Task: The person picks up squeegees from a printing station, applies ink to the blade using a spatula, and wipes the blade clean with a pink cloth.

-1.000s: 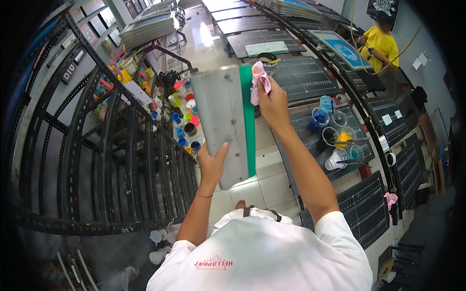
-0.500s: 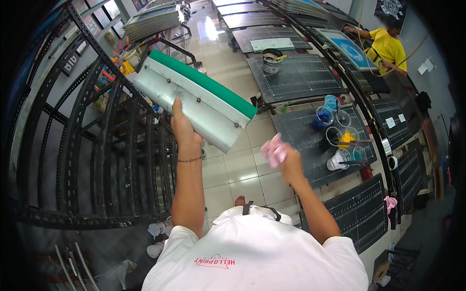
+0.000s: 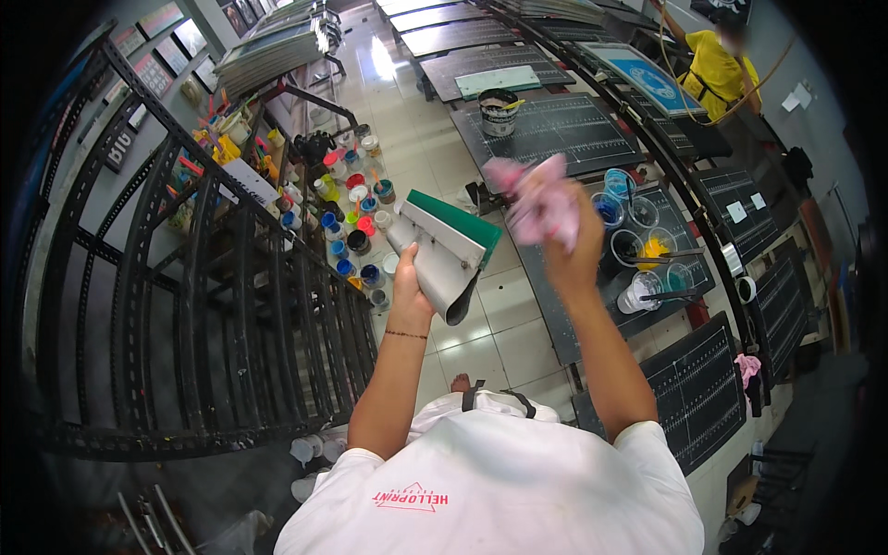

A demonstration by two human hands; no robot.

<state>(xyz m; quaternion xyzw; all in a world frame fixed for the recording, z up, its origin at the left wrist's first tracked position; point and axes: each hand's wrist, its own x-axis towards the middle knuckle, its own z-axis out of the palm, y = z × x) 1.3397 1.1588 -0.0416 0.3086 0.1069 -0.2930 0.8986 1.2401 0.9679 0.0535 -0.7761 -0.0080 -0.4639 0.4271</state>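
My left hand (image 3: pixel 413 285) grips a screen-printing squeegee (image 3: pixel 442 252) by its silvery metal holder, thumb on the near face. Its green blade points up and away to the right, and the holder's open end faces me. In my right hand (image 3: pixel 573 245) is a crumpled pink cloth (image 3: pixel 541 202), raised to the right of the squeegee and apart from it. The cloth and right fingers are slightly smeared by motion.
Plastic cups of ink (image 3: pixel 640 236) stand on a black printing board (image 3: pixel 555 291) at right. A tub (image 3: pixel 499 113) sits on a farther board. Many ink pots (image 3: pixel 356 242) crowd the floor beside a black metal rack (image 3: pixel 240 305). A person in yellow (image 3: pixel 717 69) is at far right.
The squeegee has come down and to the right, turning so its end faces me more. My right hand has lifted the pink cloth up and away. More ink pots show at left.
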